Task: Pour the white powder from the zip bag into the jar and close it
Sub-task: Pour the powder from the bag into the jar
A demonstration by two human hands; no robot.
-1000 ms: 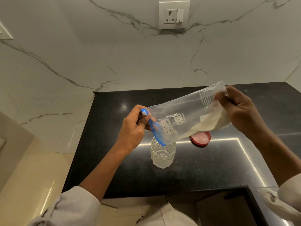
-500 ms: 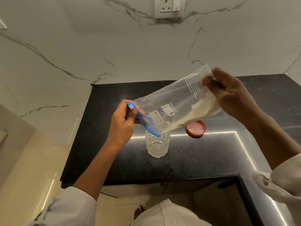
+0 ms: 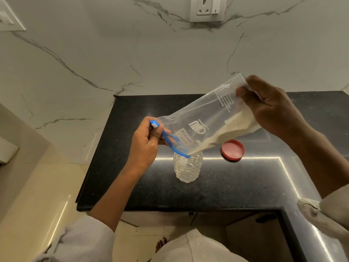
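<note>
Left hand (image 3: 146,143) pinching the blue zip and right hand (image 3: 272,108) gripping the far corner, a person tilts the bag (image 3: 204,125) over the jar (image 3: 187,167); powder (image 3: 226,133) must next slide in before the red lid (image 3: 233,149), right, goes on.

Clear zip bag (image 3: 204,118), blue zipper strip (image 3: 171,141); white powder (image 3: 232,129); red lid (image 3: 233,149); black speckled counter (image 3: 217,191); grey-veined white marble wall (image 3: 132,59).

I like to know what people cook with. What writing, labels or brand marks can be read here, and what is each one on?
"MILK POWDER": handwritten on a small white label on the zip bag, seen upside down.
Large white brand logo on the same bag: upside down, its letters not surely readable.
Block of small white print near the bag's raised end: too small to read.
Jar, red lid, wall socket: no writing visible.
</note>
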